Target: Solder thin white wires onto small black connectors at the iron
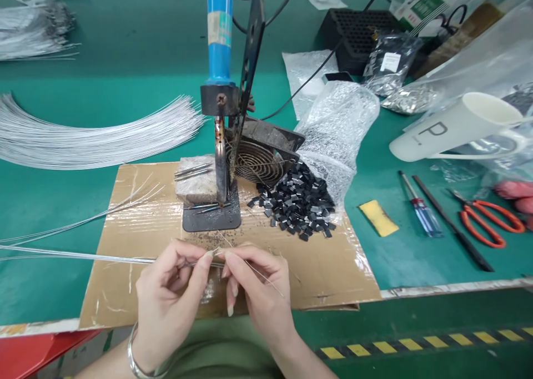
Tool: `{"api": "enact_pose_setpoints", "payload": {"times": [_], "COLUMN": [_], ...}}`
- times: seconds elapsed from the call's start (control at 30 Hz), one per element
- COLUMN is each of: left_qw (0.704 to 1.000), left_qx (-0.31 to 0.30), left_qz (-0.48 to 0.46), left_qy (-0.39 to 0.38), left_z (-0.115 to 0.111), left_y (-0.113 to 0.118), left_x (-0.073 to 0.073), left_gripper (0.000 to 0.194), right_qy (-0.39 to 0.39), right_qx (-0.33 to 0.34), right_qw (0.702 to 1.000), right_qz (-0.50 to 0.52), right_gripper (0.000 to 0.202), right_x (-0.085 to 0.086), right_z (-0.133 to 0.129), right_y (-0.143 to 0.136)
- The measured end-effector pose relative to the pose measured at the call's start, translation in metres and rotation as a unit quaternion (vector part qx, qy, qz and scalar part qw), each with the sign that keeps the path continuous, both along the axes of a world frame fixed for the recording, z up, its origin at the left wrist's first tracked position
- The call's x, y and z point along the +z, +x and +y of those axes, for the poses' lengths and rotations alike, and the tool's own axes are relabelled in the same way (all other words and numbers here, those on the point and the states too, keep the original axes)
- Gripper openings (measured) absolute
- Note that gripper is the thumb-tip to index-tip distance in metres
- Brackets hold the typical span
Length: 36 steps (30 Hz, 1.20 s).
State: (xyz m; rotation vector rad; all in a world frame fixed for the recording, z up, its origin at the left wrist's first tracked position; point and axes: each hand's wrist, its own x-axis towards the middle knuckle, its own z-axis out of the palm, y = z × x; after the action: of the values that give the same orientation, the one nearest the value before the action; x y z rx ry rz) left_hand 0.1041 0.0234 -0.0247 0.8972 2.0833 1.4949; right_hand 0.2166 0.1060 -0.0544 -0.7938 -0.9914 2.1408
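Note:
My left hand [166, 298] is closed around a small bundle of thin grey wires [120, 258] that trails off to the left. Thumb and forefinger pinch the wire ends. My right hand [264, 290] is closed too, its fingertips meeting the left ones at those ends. From its fingers a fine loose wire [266, 279] slants down over the hand; what exactly lies between the fingertips is too small to make out. Just beyond both hands, a blue-handled soldering iron [220, 62] is clamped upright, tip down over a dark metal plate [200, 219].
Cardboard [325, 273] covers the work area. On it are a pile of small black connectors [297, 201] and a fan [262, 157]. A long wire bundle [95, 140] lies at left. Rightward are a yellow sponge [378, 218], screwdriver [422, 210], pliers [487, 218] and white mug [453, 129].

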Motion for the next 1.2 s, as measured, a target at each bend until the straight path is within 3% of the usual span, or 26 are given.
{"api": "enact_pose_setpoints", "payload": {"times": [0.2, 0.47, 0.6, 0.77, 0.83, 0.9, 0.93, 1.0, 1.07, 1.2], "left_qw": [1.0, 1.0, 0.997, 0.974, 0.94, 0.888, 0.864, 0.85, 0.886, 0.912], "left_qx": [-0.002, -0.013, -0.036, -0.107, -0.134, -0.15, -0.159, -0.178, -0.168, -0.112], "left_qz": [-0.001, 0.013, 0.047, 0.188, 0.308, 0.432, 0.475, 0.49, 0.421, 0.377], "left_qy": [-0.008, -0.023, -0.046, -0.069, -0.056, -0.049, -0.052, -0.072, -0.099, -0.115], "left_z": [0.0, 0.003, -0.001, -0.019, -0.025, -0.027, -0.026, -0.023, -0.019, -0.018], "left_y": [-0.002, -0.004, -0.01, -0.012, -0.011, -0.014, -0.017, -0.031, -0.051, -0.095], "left_x": [0.001, 0.002, 0.005, 0.026, 0.037, 0.043, 0.043, 0.036, 0.023, -0.003], "left_gripper": [0.01, 0.011, 0.013, 0.008, 0.01, 0.02, 0.021, 0.017, 0.015, 0.01], "right_qy": [0.06, 0.051, 0.056, 0.088, 0.097, 0.105, 0.108, 0.11, 0.11, 0.112], "right_qx": [0.003, -0.003, -0.065, -0.151, -0.182, -0.204, -0.208, -0.208, -0.203, -0.191], "right_qw": [0.998, 0.998, 0.996, 0.985, 0.978, 0.972, 0.971, 0.97, 0.972, 0.974], "right_qz": [-0.028, -0.032, -0.018, -0.004, -0.025, -0.043, -0.049, -0.055, -0.055, -0.051], "right_gripper": [0.015, 0.014, 0.02, 0.048, 0.05, 0.052, 0.052, 0.053, 0.052, 0.051], "right_x": [0.01, 0.009, 0.002, -0.003, -0.004, -0.005, -0.005, -0.006, -0.007, -0.008], "right_z": [0.006, 0.006, 0.015, 0.039, 0.048, 0.053, 0.054, 0.055, 0.054, 0.052], "right_y": [0.003, 0.002, 0.011, 0.036, 0.046, 0.052, 0.054, 0.056, 0.056, 0.056]}}
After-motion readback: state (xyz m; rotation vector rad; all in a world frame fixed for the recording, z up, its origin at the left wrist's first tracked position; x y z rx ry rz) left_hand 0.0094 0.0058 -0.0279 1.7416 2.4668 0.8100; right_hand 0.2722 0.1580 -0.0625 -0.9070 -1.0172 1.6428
